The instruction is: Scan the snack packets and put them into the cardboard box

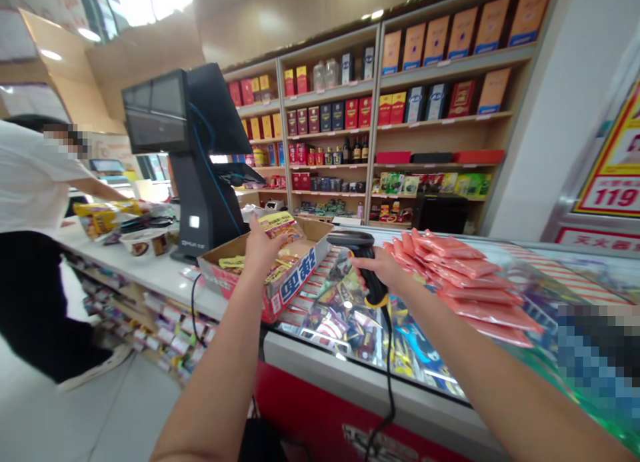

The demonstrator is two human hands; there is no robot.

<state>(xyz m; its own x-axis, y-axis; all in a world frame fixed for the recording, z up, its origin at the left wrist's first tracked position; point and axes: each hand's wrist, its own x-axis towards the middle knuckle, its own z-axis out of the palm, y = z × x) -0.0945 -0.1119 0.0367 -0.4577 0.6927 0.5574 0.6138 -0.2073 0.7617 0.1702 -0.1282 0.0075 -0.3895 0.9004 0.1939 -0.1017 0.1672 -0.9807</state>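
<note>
Gripping one yellow-labelled packet [280, 225], the left hand [263, 246] holds it above the open carton [300, 277], where other packets [232, 263] lie unlifted, while the right hand [386, 269] grasps a scanner [364, 250] apart from it, any completed scan being impossible to tell.

The yellow-edged sign [611, 152] reads "119", the red panel [600, 241] below "灭火器".

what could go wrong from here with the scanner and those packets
The scanner in the right hand trails a black cable over the counter edge; it might snag there.
The yellow packet in the left hand could slip and fall into the open box.
The pink packets, loosely piled beside the right forearm, might slide if bumped.
</note>
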